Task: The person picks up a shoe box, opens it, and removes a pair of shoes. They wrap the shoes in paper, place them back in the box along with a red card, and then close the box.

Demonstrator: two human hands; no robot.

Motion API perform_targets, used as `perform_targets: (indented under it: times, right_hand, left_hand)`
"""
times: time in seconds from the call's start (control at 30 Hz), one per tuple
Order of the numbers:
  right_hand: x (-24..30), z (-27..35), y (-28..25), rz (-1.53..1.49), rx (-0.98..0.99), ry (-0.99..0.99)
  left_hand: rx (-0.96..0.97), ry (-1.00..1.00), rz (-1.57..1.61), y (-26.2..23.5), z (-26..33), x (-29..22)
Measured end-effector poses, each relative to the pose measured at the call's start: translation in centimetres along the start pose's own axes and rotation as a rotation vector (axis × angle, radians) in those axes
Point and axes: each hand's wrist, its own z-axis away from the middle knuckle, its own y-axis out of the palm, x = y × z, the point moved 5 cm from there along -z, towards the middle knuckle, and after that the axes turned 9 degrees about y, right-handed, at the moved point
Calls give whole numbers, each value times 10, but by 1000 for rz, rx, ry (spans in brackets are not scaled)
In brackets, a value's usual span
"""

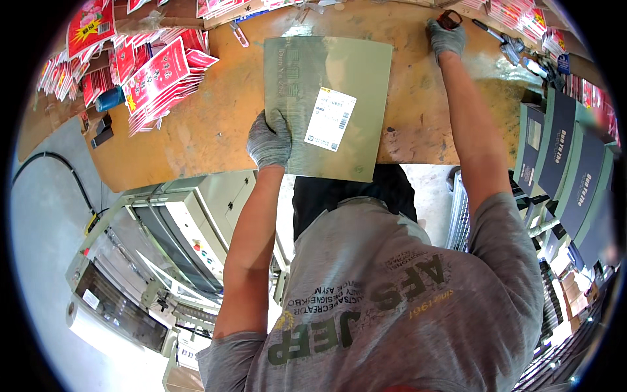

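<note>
Head view:
Left hand (269, 140): gloved, fingers spread flat on the olive flat box (326, 104), lying on the table (196, 124).
Right hand (447, 38): curled on a dark object (unclear) at the far edge.
Handling: probably light, stiff, smooth card; grip its edges.

There is one view only, from a fisheye camera worn on the person's head, looking steeply down over the chest and both forearms, which enter from the lower edge. It faces forward across the brown counter (215, 124), whose edges bend near the rim. The counter fills the upper half at close range; below it, the floor and a grey machine (170, 242) lie further off at lower left.
</note>
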Motion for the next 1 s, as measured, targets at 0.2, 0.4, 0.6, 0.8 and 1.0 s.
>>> perform_targets:
  times: [0.2, 0.4, 0.6, 0.8, 1.0]
  right_hand:
    - [78, 123, -16, 224, 179, -504]
    - [193, 262, -21, 637, 329, -563]
    - [159, 272, 68, 911, 429, -441]
    - [128, 259, 19, 142, 484, -235]
    - [20, 170, -12, -913, 653, 300]
  left_hand:
    - [22, -39, 28, -7, 3, 0]
    - [42, -63, 58, -9, 3, 4]
    - [61, -6, 62, -9, -2, 0]
    - [104, -9, 88, -3, -4, 8]
    - [58, -5, 124, -5, 1, 9]
